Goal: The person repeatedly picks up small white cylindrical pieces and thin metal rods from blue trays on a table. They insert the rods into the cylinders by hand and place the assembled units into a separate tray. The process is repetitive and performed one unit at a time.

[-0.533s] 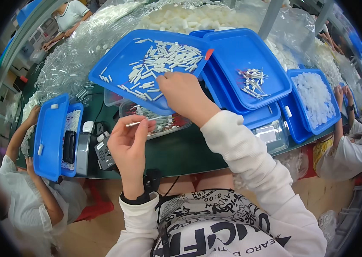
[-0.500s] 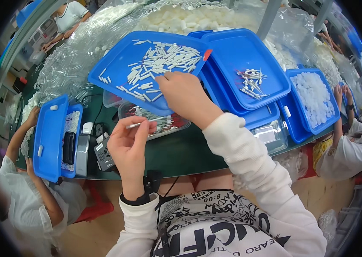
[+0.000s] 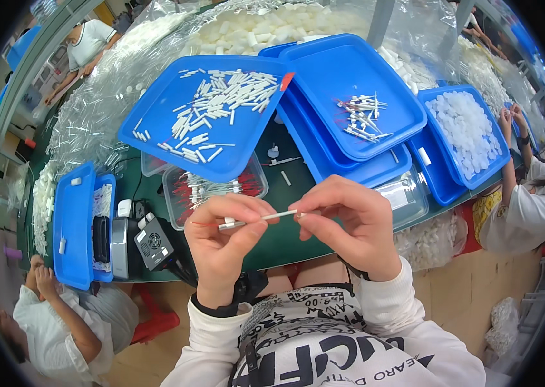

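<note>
The right hand (image 3: 350, 222) has left the tray (image 3: 156, 122), joining the left hand (image 3: 224, 235) in gripping a white tube (image 3: 266, 218).

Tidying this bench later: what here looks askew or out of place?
The blue tray of white tubes sits tilted, propped on the clear container of red-tipped parts, one corner overhanging. A few loose white pieces lie on the green tabletop between the trays. The stacked blue trays also rest unevenly.

— Furniture? 
— One dark green desk (image 3: 288, 235), long, with clear plastic sheeting (image 3: 92, 109) heaped along its far side.

— Floor? 
— Pale tan floor (image 3: 459, 297), a red stool (image 3: 156, 319) standing on it.

— Light? 
— Bright, even, overhead.
</note>
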A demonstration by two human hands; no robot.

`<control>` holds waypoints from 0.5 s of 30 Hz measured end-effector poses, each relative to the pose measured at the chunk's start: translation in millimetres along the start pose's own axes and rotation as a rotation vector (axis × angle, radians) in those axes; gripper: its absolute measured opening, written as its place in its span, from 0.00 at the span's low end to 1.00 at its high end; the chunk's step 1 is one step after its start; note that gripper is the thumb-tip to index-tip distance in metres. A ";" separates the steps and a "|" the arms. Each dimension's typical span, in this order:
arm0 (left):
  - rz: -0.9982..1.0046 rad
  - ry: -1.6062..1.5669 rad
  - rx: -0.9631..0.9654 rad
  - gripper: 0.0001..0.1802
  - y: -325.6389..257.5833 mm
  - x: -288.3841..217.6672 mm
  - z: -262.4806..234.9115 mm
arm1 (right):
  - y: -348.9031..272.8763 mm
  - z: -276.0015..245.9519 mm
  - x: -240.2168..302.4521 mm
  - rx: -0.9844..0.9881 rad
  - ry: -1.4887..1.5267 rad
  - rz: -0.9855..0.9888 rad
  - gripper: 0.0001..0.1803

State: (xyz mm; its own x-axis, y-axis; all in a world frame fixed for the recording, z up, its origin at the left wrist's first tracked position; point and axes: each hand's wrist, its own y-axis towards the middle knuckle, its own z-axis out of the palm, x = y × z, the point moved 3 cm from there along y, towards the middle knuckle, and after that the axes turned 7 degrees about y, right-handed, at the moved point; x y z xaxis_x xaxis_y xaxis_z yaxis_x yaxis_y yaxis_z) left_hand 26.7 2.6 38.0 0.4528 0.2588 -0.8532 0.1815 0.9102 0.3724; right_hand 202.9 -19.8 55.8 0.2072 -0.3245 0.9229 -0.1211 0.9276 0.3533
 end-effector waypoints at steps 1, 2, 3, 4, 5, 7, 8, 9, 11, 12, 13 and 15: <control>-0.001 0.015 0.020 0.08 0.2 0.4 3.1 | -2.0 -2.9 0.5 -0.008 0.033 0.017 0.09; -0.002 0.031 0.036 0.08 -0.7 0.6 5.7 | -4.2 -5.2 1.0 -0.014 0.067 0.037 0.09; -0.003 0.048 0.051 0.08 -1.0 1.3 8.0 | -6.1 -7.5 1.4 -0.020 0.102 0.057 0.09; -0.008 0.060 0.054 0.08 -0.9 2.5 9.9 | -7.7 -9.8 1.8 -0.020 0.099 0.075 0.09; -0.012 0.074 0.057 0.09 -1.1 3.5 11.5 | -9.1 -11.6 2.0 -0.019 0.097 0.092 0.09; -0.020 0.101 0.062 0.09 -1.5 5.3 14.2 | -11.8 -15.6 4.3 -0.019 0.063 0.102 0.08; -0.004 0.150 0.088 0.09 -0.9 5.6 15.0 | -13.0 -18.0 6.7 -0.020 0.031 0.094 0.08; 0.013 0.199 0.114 0.10 0.0 6.1 14.9 | -14.1 -20.1 8.5 -0.021 -0.001 0.086 0.08; 0.033 0.257 0.156 0.10 0.5 7.3 16.5 | -16.5 -23.5 10.5 -0.029 -0.008 0.068 0.08; 0.036 0.266 0.172 0.10 0.2 7.8 17.6 | -17.8 -25.1 11.1 -0.033 -0.011 0.059 0.08; 0.040 0.275 0.188 0.10 -0.1 8.2 18.4 | -18.2 -27.0 12.2 -0.007 -0.077 0.030 0.09; 0.092 0.350 0.253 0.12 0.8 10.8 17.6 | -18.3 -31.1 12.7 0.040 -0.212 -0.027 0.10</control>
State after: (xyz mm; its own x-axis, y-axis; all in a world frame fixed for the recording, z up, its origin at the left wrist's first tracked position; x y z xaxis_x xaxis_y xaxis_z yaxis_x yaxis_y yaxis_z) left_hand 47.1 0.5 35.6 0.1623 0.4688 -0.8683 0.3819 0.7815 0.4934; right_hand 238.0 -35.2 56.3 0.0029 -0.3847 0.9230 -0.1578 0.9113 0.3803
